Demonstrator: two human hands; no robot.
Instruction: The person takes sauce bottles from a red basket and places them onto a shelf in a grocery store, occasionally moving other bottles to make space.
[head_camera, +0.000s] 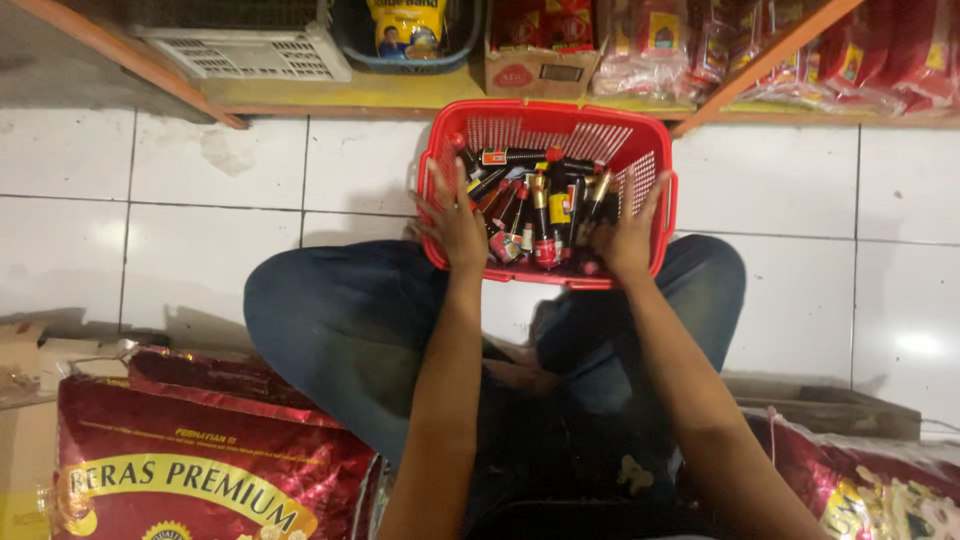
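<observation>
Red plastic basket, upper centre, full of small dark bottles. I see left hand and right hand gripping its near rim, fingers curled.

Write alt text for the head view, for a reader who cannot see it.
Seen from above, a seated person's left hand and right hand rest on the near corners of a red basket filled with small dark bottles. The basket sits on a white tiled floor before a low shelf of packaged goods, with large red sacks at either side.
</observation>
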